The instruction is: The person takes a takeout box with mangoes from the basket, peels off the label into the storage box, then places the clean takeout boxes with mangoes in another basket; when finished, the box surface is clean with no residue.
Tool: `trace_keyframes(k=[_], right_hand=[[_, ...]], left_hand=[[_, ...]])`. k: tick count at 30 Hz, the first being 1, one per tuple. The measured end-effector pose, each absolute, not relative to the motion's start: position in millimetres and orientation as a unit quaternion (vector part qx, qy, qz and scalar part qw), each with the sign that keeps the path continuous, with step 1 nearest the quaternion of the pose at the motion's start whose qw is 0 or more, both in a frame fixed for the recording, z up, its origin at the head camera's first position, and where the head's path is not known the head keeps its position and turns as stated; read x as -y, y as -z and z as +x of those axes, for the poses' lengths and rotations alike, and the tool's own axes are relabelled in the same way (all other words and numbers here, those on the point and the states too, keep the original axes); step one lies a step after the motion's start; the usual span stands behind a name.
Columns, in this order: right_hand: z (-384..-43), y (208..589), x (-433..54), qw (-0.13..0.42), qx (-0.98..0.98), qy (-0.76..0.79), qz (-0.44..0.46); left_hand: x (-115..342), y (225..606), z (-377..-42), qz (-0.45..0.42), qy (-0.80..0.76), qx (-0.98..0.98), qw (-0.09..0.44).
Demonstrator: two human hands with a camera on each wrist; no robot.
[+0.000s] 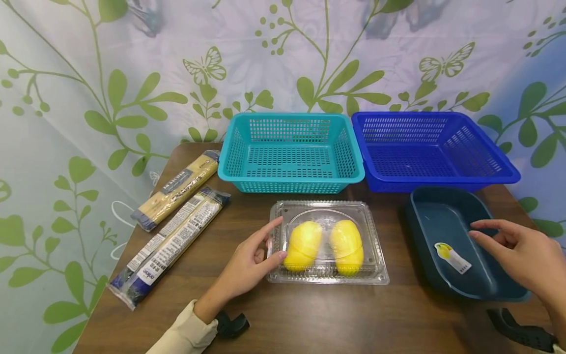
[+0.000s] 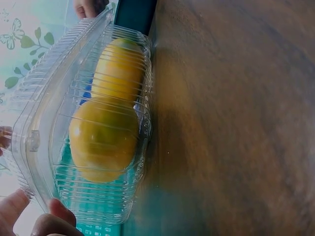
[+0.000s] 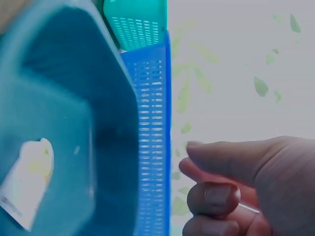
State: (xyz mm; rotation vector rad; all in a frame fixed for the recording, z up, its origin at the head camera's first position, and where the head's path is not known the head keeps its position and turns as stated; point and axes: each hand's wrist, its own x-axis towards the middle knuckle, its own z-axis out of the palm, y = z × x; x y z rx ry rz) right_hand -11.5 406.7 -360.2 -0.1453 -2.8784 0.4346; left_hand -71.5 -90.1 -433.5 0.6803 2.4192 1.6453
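Two yellow mangoes (image 1: 303,246) lie inside a closed clear plastic clamshell box (image 1: 328,278) in the middle of the table. At its left end my left hand (image 1: 248,259) reaches over the edge, thumb and forefinger extended over the lid and the other fingers bent beside it. In the left wrist view, fingertips (image 2: 60,210) sit right at the box's rim. On the right, my right hand (image 1: 519,250) hovers over a dark green tub (image 1: 422,246), holding nothing, its thumb and forefinger close together. A white label with a mango picture (image 1: 452,256) lies in that tub.
A teal basket (image 1: 292,188) and a blue basket (image 1: 438,178) stand side by side at the back. Two long noodle packets, one yellowish (image 1: 179,187) and one white and blue (image 1: 170,243), lie on the left. A leaf-patterned curtain (image 1: 146,98) hangs behind.
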Motion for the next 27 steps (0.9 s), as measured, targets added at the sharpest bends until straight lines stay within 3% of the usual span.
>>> trace_keyframes(k=[5, 15, 23, 27], right_hand=[[-23, 344, -410, 0.134, 0.978, -0.158, -0.026], [-75, 334, -422, 0.083, 0.968, -0.213, -0.100], [-114, 348, -425, 0.104, 0.830, -0.514, -0.189], [-125, 351, -417, 0.142, 0.698, -0.650, -0.266]], left_hand=[[90, 434, -71, 0.231, -0.548, -0.801, 0.069], [90, 435, -72, 0.233, -0.546, -0.802, 0.067], [90, 437, -72, 0.235, -0.551, -0.798, 0.064], [90, 437, -72, 0.236, -0.554, -0.796, 0.061]])
